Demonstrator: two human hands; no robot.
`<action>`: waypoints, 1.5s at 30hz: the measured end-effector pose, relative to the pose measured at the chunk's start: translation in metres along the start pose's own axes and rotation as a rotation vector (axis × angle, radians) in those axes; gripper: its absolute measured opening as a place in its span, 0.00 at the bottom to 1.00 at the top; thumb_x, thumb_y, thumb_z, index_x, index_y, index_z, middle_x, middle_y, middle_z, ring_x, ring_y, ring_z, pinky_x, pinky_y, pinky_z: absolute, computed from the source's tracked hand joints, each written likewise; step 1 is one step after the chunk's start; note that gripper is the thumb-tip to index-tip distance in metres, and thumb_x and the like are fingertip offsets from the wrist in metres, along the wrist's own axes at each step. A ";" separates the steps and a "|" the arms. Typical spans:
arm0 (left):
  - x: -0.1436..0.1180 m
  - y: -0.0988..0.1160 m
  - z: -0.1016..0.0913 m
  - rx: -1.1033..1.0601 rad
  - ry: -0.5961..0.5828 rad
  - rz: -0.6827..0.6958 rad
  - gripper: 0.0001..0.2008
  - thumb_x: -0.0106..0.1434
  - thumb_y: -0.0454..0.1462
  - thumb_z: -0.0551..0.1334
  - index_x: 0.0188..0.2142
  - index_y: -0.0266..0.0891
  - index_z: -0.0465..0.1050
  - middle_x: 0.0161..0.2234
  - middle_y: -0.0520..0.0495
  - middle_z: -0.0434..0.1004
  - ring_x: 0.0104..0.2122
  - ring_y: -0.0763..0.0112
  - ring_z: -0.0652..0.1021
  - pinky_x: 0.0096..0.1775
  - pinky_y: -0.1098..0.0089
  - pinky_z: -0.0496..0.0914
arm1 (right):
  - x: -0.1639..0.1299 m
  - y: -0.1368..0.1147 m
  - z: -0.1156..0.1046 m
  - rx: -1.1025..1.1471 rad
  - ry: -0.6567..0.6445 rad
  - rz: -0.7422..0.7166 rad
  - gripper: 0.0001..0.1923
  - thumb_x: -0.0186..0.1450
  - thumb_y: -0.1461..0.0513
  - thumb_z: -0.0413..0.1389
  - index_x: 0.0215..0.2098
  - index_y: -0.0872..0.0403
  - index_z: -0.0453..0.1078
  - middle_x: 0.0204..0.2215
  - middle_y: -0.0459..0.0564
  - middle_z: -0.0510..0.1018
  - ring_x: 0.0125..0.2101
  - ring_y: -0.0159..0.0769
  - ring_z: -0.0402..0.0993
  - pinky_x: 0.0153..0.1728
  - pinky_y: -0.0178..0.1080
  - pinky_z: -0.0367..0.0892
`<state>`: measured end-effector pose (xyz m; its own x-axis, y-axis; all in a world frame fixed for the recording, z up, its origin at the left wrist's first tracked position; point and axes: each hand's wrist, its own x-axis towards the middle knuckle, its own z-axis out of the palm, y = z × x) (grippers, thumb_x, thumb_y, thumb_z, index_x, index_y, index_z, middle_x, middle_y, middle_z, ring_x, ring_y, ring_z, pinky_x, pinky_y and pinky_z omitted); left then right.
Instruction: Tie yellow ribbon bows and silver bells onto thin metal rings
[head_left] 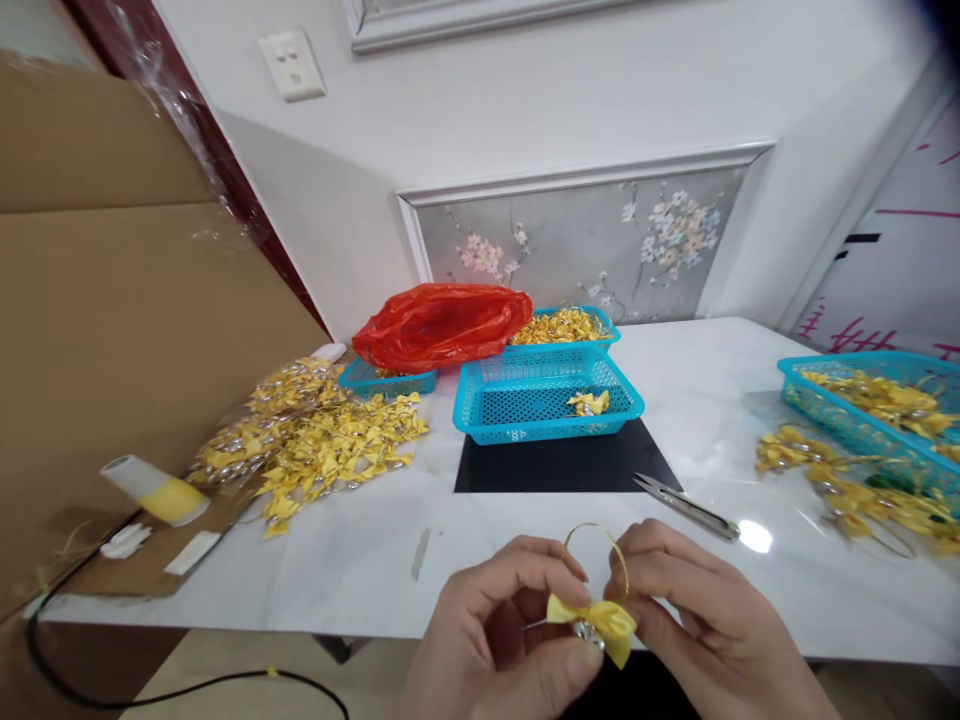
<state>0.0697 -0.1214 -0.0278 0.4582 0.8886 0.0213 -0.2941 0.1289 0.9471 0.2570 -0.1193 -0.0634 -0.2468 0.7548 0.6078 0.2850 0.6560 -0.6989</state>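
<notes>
Two hands are at work at the near edge of the table (pixel 337 590). The left hand (pixel 502 630) holds one yellow ribbon bow (pixel 615 625) between thumb and fingers; the right hand (pixel 697 610) is pinched narrow on the gold cord (pixel 596 527) at the bow's right side. The cord arches up in one loop. The left thumb partly covers the silver bell trim (pixel 587 632) under the bow, so its bells cannot be counted.

Four blue baskets stand on the table. The middle basket (pixel 487 432) overlaps one black mat (pixel 510 470) and contains a small yellow cluster (pixel 589 403), whether one bow or two is unclear. The far basket (pixel 613 330) is filled with bows and half hidden behind it. The left basket (pixel 360 380) is largely covered by one red plastic bag (pixel 442 325). The right basket (pixel 825 400), also holding bows, is cut off by the view's edge; more bows (pixel 847 500) lie just beside its near side, blurred.

One pair of thread snips (pixel 686 508) lies right of the mat. At the left, one big heap of bows (pixel 345 445) is too tangled to count, near one white-and-yellow cone (pixel 157 490) and a cardboard box (pixel 112 330), itself cut off.
</notes>
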 end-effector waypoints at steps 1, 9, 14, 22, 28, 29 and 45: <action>0.000 0.000 0.000 -0.004 -0.002 0.004 0.05 0.56 0.35 0.72 0.33 0.43 0.82 0.37 0.50 0.73 0.37 0.69 0.73 0.40 0.71 0.66 | 0.000 0.000 0.000 0.004 0.003 0.004 0.11 0.68 0.69 0.50 0.31 0.51 0.69 0.27 0.45 0.72 0.26 0.29 0.73 0.26 0.29 0.69; 0.003 -0.001 -0.002 -0.021 -0.036 0.032 0.04 0.57 0.35 0.71 0.34 0.43 0.82 0.34 0.51 0.75 0.35 0.71 0.72 0.38 0.71 0.64 | -0.006 0.006 -0.002 0.035 -0.074 0.064 0.11 0.70 0.67 0.49 0.33 0.50 0.70 0.29 0.45 0.71 0.29 0.30 0.73 0.28 0.30 0.70; 0.003 -0.001 -0.002 -0.014 -0.036 0.027 0.05 0.57 0.36 0.71 0.34 0.44 0.83 0.36 0.50 0.75 0.37 0.70 0.73 0.39 0.70 0.63 | -0.008 0.006 -0.001 0.081 -0.064 0.108 0.11 0.71 0.65 0.49 0.31 0.50 0.69 0.29 0.44 0.69 0.28 0.30 0.71 0.28 0.30 0.68; 0.001 -0.005 -0.003 -0.133 -0.018 -0.118 0.06 0.53 0.39 0.74 0.32 0.44 0.84 0.32 0.51 0.75 0.31 0.75 0.71 0.33 0.74 0.64 | -0.004 0.009 0.002 0.213 -0.045 0.133 0.12 0.71 0.61 0.51 0.29 0.51 0.70 0.27 0.44 0.67 0.27 0.30 0.68 0.26 0.30 0.66; 0.003 -0.006 -0.002 -0.129 -0.053 -0.069 0.08 0.53 0.37 0.74 0.34 0.42 0.83 0.32 0.51 0.74 0.30 0.76 0.71 0.33 0.75 0.64 | -0.004 0.007 0.002 0.193 -0.055 0.139 0.12 0.70 0.63 0.52 0.28 0.51 0.69 0.27 0.44 0.66 0.27 0.30 0.68 0.27 0.30 0.65; 0.003 -0.005 -0.001 -0.109 -0.046 -0.058 0.08 0.53 0.37 0.74 0.35 0.42 0.83 0.33 0.50 0.73 0.31 0.75 0.71 0.35 0.75 0.65 | -0.004 0.008 0.002 0.175 -0.048 0.136 0.12 0.70 0.63 0.51 0.28 0.51 0.69 0.27 0.44 0.66 0.27 0.31 0.68 0.26 0.30 0.65; -0.005 -0.005 0.012 0.115 0.196 0.096 0.07 0.54 0.29 0.69 0.30 0.43 0.82 0.40 0.49 0.72 0.35 0.72 0.76 0.38 0.75 0.72 | -0.003 0.004 -0.001 0.028 -0.045 0.039 0.12 0.70 0.68 0.48 0.30 0.52 0.67 0.26 0.45 0.67 0.26 0.30 0.69 0.25 0.30 0.66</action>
<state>0.0785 -0.1321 -0.0292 0.2576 0.9643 0.0607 -0.2258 -0.0010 0.9742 0.2602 -0.1189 -0.0681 -0.2772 0.7789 0.5626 0.2697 0.6251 -0.7325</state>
